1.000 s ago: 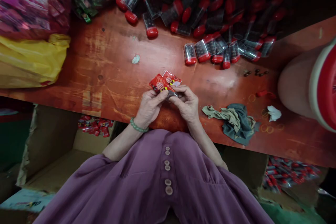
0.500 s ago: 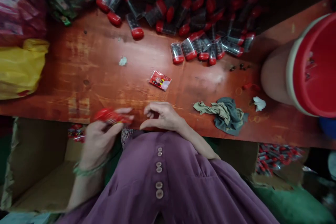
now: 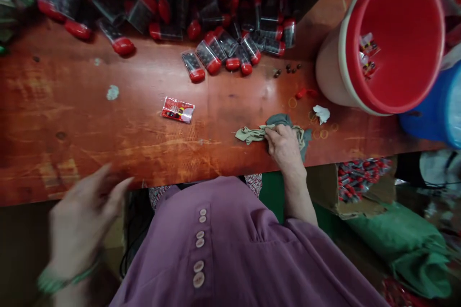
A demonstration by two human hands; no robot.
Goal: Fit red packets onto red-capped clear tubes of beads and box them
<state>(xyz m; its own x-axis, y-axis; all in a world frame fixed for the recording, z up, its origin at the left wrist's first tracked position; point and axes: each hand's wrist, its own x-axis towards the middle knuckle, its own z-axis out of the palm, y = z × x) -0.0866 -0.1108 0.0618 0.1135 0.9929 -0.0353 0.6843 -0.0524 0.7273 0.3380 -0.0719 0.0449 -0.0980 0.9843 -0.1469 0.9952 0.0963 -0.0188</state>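
A crumpled rag (image 3: 252, 133) of olive and grey-green cloth lies bunched on the worn red surface (image 3: 72, 120), just this side of the large red bucket (image 3: 392, 33) and close to the surface's near edge, its olive tail trailing away from the bucket. The right hand (image 3: 284, 144) rests on its middle, fingers (image 3: 275, 132) curled into the folds. The left hand (image 3: 82, 220), blurred and holding nothing, hangs with loose fingers at the near edge, well apart from the bucket.
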